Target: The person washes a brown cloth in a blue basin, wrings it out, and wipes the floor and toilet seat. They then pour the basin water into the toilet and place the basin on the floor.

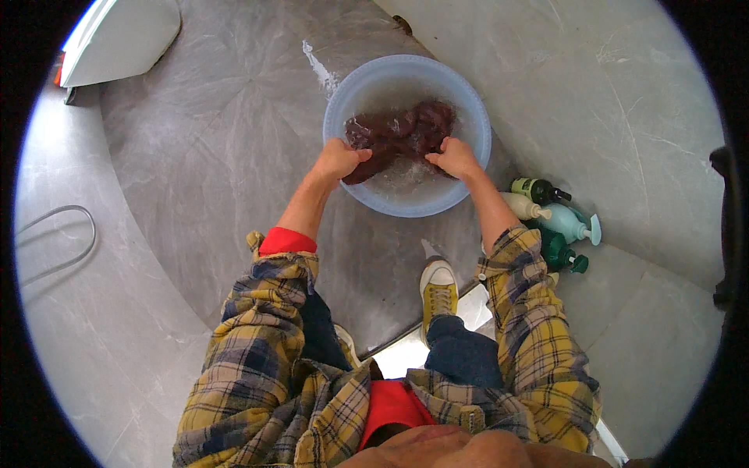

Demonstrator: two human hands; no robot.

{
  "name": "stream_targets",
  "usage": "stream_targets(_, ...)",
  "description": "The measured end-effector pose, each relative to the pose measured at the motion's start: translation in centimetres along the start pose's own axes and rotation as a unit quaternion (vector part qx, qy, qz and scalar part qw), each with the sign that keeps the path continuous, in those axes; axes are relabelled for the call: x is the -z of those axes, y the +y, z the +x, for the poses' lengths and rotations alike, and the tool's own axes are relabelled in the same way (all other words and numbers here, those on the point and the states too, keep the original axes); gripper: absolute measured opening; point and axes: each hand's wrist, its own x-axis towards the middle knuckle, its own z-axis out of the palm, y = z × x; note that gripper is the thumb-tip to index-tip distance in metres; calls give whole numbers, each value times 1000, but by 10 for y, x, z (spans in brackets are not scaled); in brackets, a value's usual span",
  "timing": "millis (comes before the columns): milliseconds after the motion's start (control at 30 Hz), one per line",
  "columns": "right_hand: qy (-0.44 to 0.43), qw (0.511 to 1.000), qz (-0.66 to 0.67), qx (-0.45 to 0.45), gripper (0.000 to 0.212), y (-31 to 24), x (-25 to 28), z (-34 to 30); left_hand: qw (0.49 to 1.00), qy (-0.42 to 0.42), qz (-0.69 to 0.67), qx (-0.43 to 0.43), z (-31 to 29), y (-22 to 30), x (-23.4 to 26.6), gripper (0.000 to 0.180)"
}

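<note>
A light blue round basin stands on the grey floor in front of me, with cloudy, sudsy water in it. Dark maroon wet cloth lies bunched in the water, partly under the surface; what kind of garment it is cannot be made out. My left hand is closed on the cloth's left end, close to the basin's near left rim. On the other side, my right hand pinches the cloth's right part with thumb and fingers. The cloth stretches between both hands.
Several pump bottles, among them a pale teal one and a dark green one, sit by the wall right of the basin. A white fixture stands far left; a grey hose curves below it. My yellow shoe is near the basin.
</note>
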Motion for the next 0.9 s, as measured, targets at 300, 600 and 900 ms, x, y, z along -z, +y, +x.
stream_targets(300, 319, 929, 154, 108, 21, -40, 126, -35, 905, 51, -319, -278, -30, 45, 32, 27)
stream_targets(600, 452, 771, 374, 247, 14, -52, 156, -61, 850, 30, -343, -399, -45, 72, 41, 24)
stream_targets(900, 96, 982, 115, 118, 34, -13, 28, -18, 892, 142, 212, -374, -9, 0, 19, 36)
